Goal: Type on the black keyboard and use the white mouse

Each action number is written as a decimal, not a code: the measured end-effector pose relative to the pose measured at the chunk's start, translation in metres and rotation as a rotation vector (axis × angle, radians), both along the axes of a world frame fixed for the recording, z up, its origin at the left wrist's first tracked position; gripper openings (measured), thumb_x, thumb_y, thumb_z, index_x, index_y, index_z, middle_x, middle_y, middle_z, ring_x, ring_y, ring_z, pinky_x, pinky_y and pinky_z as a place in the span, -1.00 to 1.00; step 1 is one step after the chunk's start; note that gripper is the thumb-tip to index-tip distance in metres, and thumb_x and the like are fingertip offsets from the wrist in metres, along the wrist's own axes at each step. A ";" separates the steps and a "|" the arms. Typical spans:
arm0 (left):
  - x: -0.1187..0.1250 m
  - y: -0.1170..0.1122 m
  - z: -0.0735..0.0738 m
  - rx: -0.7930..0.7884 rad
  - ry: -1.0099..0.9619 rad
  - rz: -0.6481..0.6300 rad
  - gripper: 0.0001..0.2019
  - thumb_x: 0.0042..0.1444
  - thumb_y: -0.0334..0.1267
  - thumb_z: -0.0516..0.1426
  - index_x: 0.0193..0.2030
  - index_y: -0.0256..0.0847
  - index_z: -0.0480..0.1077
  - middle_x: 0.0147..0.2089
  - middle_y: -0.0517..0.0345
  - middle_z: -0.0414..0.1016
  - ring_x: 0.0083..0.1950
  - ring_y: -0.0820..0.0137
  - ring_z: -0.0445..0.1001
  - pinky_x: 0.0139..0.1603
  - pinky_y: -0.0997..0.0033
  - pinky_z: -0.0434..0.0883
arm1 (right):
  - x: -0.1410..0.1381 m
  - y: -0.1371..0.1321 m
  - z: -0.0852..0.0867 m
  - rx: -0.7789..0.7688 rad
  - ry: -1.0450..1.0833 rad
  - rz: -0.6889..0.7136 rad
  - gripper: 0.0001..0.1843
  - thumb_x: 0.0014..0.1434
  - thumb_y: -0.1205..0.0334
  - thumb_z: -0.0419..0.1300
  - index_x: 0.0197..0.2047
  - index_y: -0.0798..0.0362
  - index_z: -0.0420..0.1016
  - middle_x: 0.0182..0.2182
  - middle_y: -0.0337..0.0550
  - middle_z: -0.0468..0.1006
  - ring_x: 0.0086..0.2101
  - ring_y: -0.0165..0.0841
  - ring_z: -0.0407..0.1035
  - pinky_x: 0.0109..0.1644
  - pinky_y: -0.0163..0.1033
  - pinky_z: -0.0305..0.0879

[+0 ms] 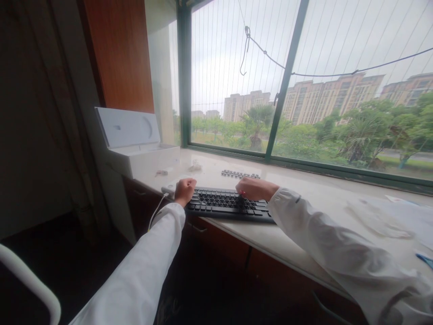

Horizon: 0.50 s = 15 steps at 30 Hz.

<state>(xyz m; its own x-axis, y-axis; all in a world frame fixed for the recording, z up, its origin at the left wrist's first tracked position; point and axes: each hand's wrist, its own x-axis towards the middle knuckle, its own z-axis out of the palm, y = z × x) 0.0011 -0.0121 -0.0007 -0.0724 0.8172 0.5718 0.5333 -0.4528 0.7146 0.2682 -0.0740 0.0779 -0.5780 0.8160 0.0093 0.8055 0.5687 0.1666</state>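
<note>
A black keyboard (219, 210) lies along the front edge of the counter, with many keycaps off its middle part. My right hand (253, 187) is closed over it, fingers wrapped round a small brush (241, 203) whose dark bristles point down at the bare key sockets. A bit of red shows by the fingers; most of the handle is hidden. At the keyboard's upper left corner my left hand (185, 191) is curled into a fist; what it grips, if anything, is hidden. Behind the keyboard, loose keycaps (241, 174) stand in rows.
An open white box (154, 155) stands at the counter's left end. A white cable (157, 210) hangs over the front edge by my left wrist. Crumpled clear plastic (195, 166) lies near the window (230, 151). Plastic wrap (379, 219) and papers (411, 214) lie on the right.
</note>
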 end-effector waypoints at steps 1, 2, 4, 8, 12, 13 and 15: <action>0.000 0.001 0.000 0.003 0.002 -0.001 -0.68 0.01 -0.14 -0.04 -0.69 -0.19 0.07 -0.66 0.24 0.06 -0.51 0.46 0.10 -0.45 0.43 0.01 | 0.000 0.000 0.000 0.022 -0.038 0.020 -0.83 -0.04 0.53 0.14 -0.48 0.16 0.53 -0.50 -0.06 0.49 -0.44 -0.37 0.32 -0.38 -0.30 0.15; 0.000 0.001 -0.001 0.003 0.006 -0.001 -0.68 0.01 -0.14 -0.04 -0.69 -0.19 0.07 -0.65 0.24 0.05 -0.51 0.46 0.10 -0.45 0.43 0.02 | 0.000 0.001 -0.001 0.020 -0.049 0.028 -0.82 -0.03 0.53 0.14 -0.47 0.16 0.54 -0.50 -0.06 0.49 -0.43 -0.37 0.32 -0.37 -0.30 0.16; 0.000 0.002 -0.001 -0.004 0.014 0.004 -0.69 0.01 -0.14 -0.04 -0.69 -0.18 0.08 -0.65 0.25 0.05 -0.50 0.46 0.11 -0.44 0.43 0.02 | 0.003 0.005 -0.002 0.025 -0.042 0.031 -0.82 -0.03 0.51 0.14 -0.44 0.15 0.55 -0.51 -0.09 0.49 -0.43 -0.38 0.31 -0.36 -0.31 0.17; 0.000 0.003 -0.001 -0.007 0.016 0.014 -0.69 0.01 -0.14 -0.05 -0.68 -0.18 0.09 -0.65 0.25 0.05 -0.50 0.45 0.12 -0.44 0.44 0.02 | 0.012 0.016 -0.008 -0.017 0.037 -0.026 -0.88 -0.03 0.39 0.18 -0.47 0.14 0.57 -0.57 -0.17 0.45 -0.49 -0.43 0.27 -0.38 -0.33 0.15; -0.001 0.003 -0.001 0.003 0.010 0.007 -0.68 0.03 -0.14 -0.05 -0.69 -0.18 0.07 -0.65 0.26 0.03 -0.51 0.46 0.12 -0.44 0.44 0.03 | 0.018 0.024 -0.013 -0.121 0.164 -0.117 -0.86 -0.05 0.34 0.19 -0.46 0.17 0.59 -0.59 -0.18 0.47 -0.50 -0.44 0.29 -0.41 -0.34 0.15; -0.001 0.002 -0.001 0.005 0.008 0.006 -0.68 0.03 -0.14 -0.04 -0.69 -0.18 0.06 -0.66 0.26 0.03 -0.51 0.46 0.12 -0.44 0.44 0.03 | 0.018 0.024 -0.013 -0.149 0.205 -0.148 -0.85 -0.05 0.34 0.19 -0.45 0.18 0.59 -0.58 -0.17 0.48 -0.50 -0.43 0.31 -0.41 -0.34 0.16; -0.001 0.002 -0.002 0.006 0.003 0.003 -0.67 0.03 -0.14 -0.04 -0.69 -0.19 0.07 -0.66 0.25 0.04 -0.52 0.46 0.12 -0.45 0.44 0.03 | 0.018 0.025 -0.012 -0.178 0.268 -0.196 -0.85 -0.06 0.35 0.20 -0.43 0.20 0.60 -0.57 -0.13 0.51 -0.49 -0.41 0.34 -0.40 -0.34 0.19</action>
<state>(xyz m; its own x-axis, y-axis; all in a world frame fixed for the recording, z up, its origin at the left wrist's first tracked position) 0.0001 -0.0098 -0.0023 -0.0730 0.8133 0.5773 0.5367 -0.4559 0.7100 0.2866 -0.0495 0.0656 -0.4068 0.9134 -0.0131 0.9036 0.4003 -0.1525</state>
